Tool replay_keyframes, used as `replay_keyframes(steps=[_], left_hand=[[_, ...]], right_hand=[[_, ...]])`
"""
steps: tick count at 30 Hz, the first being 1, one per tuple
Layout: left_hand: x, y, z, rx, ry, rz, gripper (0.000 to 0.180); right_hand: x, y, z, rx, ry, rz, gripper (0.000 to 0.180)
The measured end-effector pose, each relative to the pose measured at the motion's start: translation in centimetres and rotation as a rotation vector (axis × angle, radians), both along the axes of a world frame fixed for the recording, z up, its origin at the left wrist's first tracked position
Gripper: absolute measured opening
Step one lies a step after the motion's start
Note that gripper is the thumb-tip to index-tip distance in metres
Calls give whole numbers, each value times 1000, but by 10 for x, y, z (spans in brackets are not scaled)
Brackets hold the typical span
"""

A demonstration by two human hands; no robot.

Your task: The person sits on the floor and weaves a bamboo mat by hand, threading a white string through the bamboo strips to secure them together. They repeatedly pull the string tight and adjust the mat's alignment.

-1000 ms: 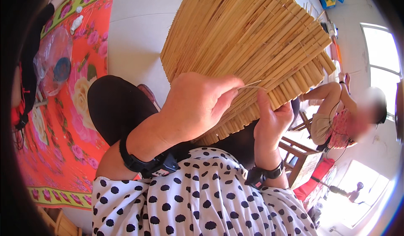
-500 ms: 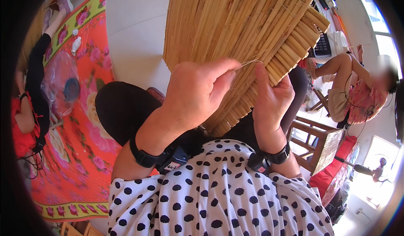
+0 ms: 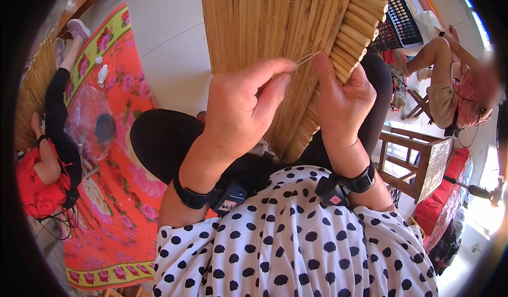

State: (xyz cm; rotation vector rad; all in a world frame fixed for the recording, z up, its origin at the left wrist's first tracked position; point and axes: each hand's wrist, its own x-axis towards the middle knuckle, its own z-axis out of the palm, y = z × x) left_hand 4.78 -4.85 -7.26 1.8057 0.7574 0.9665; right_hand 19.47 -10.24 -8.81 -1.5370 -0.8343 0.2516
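Observation:
A straw-coloured mat of long reed stalks lies across my lap and reaches up beyond the picture's top. Along its right side runs a thick row of cut stalk ends. My left hand is above the mat, thumb and forefinger pinched on a thin pale thread. That thread runs taut to the thumb tip of my right hand. The right hand grips the mat's edge by the stalk ends, its thumb on top and the other fingers partly hidden.
A red flowered cloth covers the floor at left, with a clear plastic bag on it. One person sits beyond it. At right are another person, a wooden stool and a black basket.
The view has shifted, and the mat appears more upright. Both hands appear slightly higher in the picture, with the thread still stretched between them.

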Motion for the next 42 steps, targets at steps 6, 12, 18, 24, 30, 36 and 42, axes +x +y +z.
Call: replay_keyframes(steps=[6, 12, 18, 24, 30, 36, 42], left_hand=[[-2, 1, 2, -3, 24, -22, 13], [0, 4, -6, 194, 18, 6, 15], [-8, 3, 0, 149, 92, 19, 15], [-6, 0, -6, 250, 63, 85, 11], [-4, 0, -5, 280, 99, 95, 11], [-6, 1, -5, 308, 97, 100, 10], [-9, 0, -2, 326, 135, 94, 11]], right_hand=[[1, 0, 3, -57, -51, -9, 17], [5, -17, 5, -195, -175, 134, 25], [4, -21, 8, -180, -16, 207, 24], [10, -22, 1, -196, -49, 121, 24], [6, -22, -1, -190, -55, 98, 21], [2, -21, -1, -153, -90, 111, 18], [0, -21, -1, -133, -80, 114, 17]])
